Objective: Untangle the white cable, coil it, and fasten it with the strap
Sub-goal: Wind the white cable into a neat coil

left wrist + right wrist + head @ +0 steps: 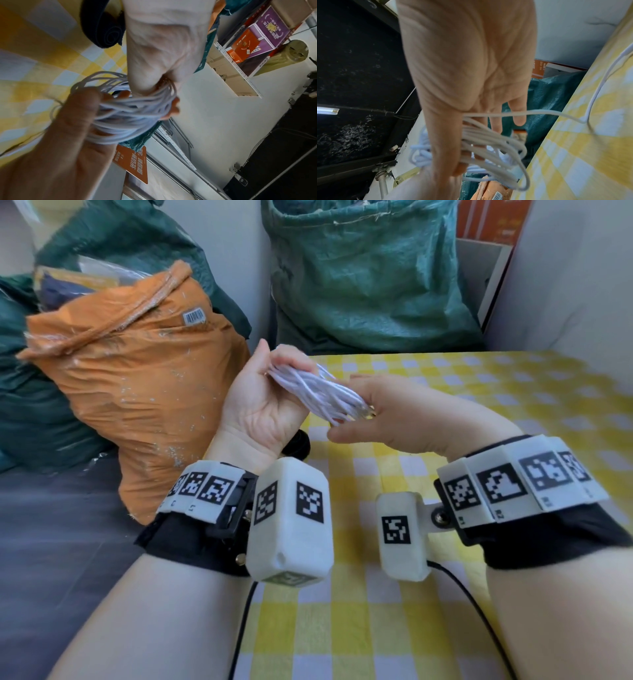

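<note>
The white cable is gathered into a long bundle of loops held in the air over the table's far left corner. My left hand, palm toward me, grips one end of the bundle between curled fingers and thumb. My right hand pinches the other end, thumb on top of the loops. One loose strand trails from the bundle onto the tablecloth. The rolled black strap lies on the table under my left wrist, mostly hidden in the head view.
A yellow-and-white checked cloth covers the table. Left of its edge stands an orange sack, with green sacks behind it and behind the table. Black leads from the wrist cameras hang over the near side.
</note>
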{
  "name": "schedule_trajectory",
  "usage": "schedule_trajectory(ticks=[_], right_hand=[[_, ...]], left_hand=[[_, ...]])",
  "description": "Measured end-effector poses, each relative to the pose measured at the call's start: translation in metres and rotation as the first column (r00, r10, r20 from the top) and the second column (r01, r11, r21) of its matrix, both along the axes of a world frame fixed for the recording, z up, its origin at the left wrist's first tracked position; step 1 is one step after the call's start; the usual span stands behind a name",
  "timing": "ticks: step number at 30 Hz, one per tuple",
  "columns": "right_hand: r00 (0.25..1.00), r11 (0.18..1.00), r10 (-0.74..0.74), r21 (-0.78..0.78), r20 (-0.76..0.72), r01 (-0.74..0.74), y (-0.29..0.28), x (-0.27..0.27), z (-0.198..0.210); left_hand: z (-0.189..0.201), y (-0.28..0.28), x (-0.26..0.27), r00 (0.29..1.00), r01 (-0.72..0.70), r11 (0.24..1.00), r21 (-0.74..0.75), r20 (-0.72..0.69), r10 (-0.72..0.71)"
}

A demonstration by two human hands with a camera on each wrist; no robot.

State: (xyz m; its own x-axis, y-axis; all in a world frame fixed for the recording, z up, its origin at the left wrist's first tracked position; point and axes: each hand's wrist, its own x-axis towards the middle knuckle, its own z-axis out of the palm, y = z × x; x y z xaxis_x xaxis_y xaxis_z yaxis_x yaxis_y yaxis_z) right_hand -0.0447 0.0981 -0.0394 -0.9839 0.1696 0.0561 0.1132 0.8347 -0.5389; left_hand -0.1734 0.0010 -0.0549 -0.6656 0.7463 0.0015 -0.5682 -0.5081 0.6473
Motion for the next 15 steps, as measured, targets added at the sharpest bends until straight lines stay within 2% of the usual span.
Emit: schedule_trajectory(ticks=[1, 3, 5, 7, 8, 9, 11, 15], right_hand=[[1.0, 1.0, -0.005, -0.011, -0.003, 0.004, -0.001, 0.0, 0.001], [1.0, 0.996, -0.005, -0.086, -0.03, 0.002, -0.003, 0.0, 0.002], [0.997, 0.981, -0.006, -0.194, -0.072, -0.009, -0.003, 0.0, 0.004], [0.991, 0.967, -0.015, -0.252, -0.13, -0.019, -0.002, 0.0, 0.005], [0.989, 0.964, -0.017, -0.266, -0.148, -0.023, 0.0, 0.0, 0.005], [0.988, 0.963, -0.017, -0.269, -0.156, -0.026, 0.0, 0.0, 0.005], [0.987, 0.966, -0.017, -0.256, -0.163, -0.025, 0.0, 0.001, 0.005], [0.99, 0.963, -0.007, -0.268, -0.14, -0.031, 0.001, 0.004, 0.004]], left_hand=[[0.0, -0.002, -0.001, 0.999, 0.038, 0.998, 0.055, 0.021, -0.039], [0.001, -0.005, 0.001, 0.992, 0.123, 0.99, 0.073, -0.012, -0.122], [0.002, -0.008, 0.005, 0.967, 0.203, 0.979, -0.022, -0.154, -0.204], [-0.002, -0.007, 0.008, 0.889, 0.296, 0.947, -0.127, -0.328, -0.321], [-0.003, -0.007, 0.012, 0.84, 0.309, 0.934, -0.179, -0.409, -0.356], [-0.004, -0.007, 0.015, 0.821, 0.284, 0.938, -0.2, -0.455, -0.345], [-0.003, -0.004, 0.018, 0.849, 0.244, 0.948, -0.204, -0.428, -0.31], [0.0, -0.006, 0.016, 0.916, 0.335, 0.941, -0.044, -0.219, -0.336]])
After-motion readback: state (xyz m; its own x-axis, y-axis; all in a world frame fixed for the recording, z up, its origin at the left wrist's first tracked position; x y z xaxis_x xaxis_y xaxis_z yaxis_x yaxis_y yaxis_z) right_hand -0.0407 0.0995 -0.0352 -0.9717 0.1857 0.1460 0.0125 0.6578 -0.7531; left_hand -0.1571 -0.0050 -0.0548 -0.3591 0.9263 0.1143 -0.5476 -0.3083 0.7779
